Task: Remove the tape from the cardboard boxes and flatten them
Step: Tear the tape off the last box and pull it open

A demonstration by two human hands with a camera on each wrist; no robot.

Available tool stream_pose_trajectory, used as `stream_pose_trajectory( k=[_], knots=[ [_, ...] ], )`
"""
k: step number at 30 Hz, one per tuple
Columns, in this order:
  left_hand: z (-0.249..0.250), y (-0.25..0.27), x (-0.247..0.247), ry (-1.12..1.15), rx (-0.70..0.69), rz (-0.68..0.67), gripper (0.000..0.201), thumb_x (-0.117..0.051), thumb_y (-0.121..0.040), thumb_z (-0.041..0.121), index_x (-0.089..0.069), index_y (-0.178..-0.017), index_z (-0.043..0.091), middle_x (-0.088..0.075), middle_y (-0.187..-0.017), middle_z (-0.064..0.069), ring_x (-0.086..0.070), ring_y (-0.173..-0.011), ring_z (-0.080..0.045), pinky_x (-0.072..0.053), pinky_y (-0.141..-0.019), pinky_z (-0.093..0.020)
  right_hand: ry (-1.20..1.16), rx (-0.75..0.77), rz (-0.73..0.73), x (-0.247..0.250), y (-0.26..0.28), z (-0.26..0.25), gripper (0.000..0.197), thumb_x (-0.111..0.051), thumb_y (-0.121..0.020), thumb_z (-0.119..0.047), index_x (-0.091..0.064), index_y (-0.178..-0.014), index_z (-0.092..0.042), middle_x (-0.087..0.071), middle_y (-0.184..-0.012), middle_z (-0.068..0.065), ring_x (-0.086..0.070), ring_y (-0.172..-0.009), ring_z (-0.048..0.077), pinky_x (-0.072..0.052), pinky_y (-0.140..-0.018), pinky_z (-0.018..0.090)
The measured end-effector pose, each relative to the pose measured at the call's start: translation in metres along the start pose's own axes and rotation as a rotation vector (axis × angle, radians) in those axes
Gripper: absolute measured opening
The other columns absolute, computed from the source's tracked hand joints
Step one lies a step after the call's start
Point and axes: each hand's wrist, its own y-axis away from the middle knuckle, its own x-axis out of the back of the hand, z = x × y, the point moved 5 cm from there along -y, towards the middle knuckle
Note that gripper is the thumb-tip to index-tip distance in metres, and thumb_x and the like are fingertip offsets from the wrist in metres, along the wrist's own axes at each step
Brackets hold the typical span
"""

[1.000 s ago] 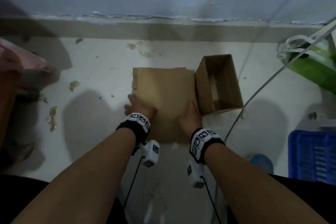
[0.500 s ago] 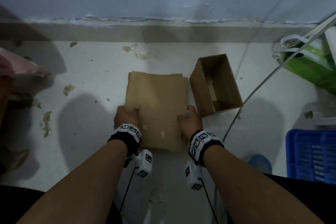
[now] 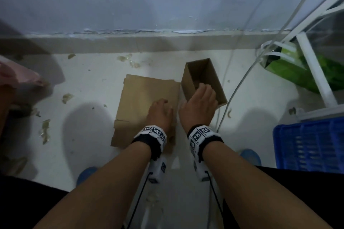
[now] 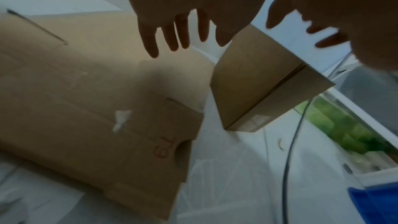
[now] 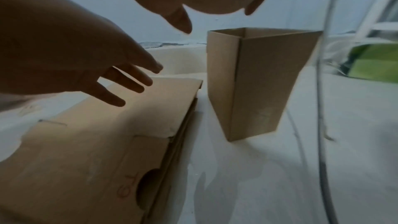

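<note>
Cardboard box, upright and open-topped, stands on the floor just right of the flattened cardboard. My right hand hovers at its near rim, fingers released. My left hand, fingers spread, hangs over the flattened stack.

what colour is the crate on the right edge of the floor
Blue: the crate is blue slatted plastic, showing best in the head view.
</note>
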Motion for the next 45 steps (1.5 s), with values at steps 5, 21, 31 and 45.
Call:
stream_pose_trajectory(
  k=[5,21,31,45],
  knots=[
    [0.009,0.004,-0.010,-0.011,0.015,-0.116,0.040,-0.056,-0.098,0.022,-0.055,-0.136,0.010,-0.055,-0.140,-0.011,-0.051,-0.128,-0.028,-0.040,-0.106,-0.034,0.316,0.136,-0.376,-0.009,0.003,0.038,0.009,-0.056,-0.088,-0.016,-0.057,-0.082,-0.023,-0.072,-0.096,0.006,-0.063,-0.108,0.029,-0.023,-0.117,0.047],
    [0.126,0.057,0.159,0.206,-0.051,0.132,0.129,-0.091,-0.058,0.056,-0.017,-0.155,0.014,-0.040,-0.152,-0.017,-0.041,-0.139,-0.036,-0.041,-0.111,-0.049,-0.951,-0.216,-0.141,0.193,-0.014,-0.028,0.024,-0.077,-0.073,-0.021,-0.061,-0.070,-0.003,-0.067,-0.075,0.008,-0.068,-0.082,0.038,-0.057,-0.073,0.045],
    [0.165,0.122,0.297,0.337,-0.304,0.263,0.098,-0.089,-0.067,0.048,-0.036,-0.148,0.027,-0.059,-0.132,-0.001,-0.061,-0.116,-0.020,-0.049,-0.099,-0.033,-1.392,-0.125,-0.253,0.288,0.025,-0.086,0.011,-0.078,-0.080,-0.016,-0.073,-0.083,-0.006,-0.072,-0.081,0.011,-0.070,-0.078,0.029,-0.059,-0.086,0.051],
    [0.182,0.139,0.311,0.417,-0.465,0.523,0.071,-0.084,-0.072,0.047,-0.054,-0.135,0.033,-0.067,-0.118,0.015,-0.062,-0.108,0.000,-0.053,-0.097,-0.028,-1.528,-0.175,-0.305,0.300,0.016,-0.101,0.027,-0.066,-0.093,-0.028,-0.070,-0.106,-0.004,-0.073,-0.094,0.014,-0.071,-0.080,0.029,-0.059,-0.075,0.043]
  ],
)
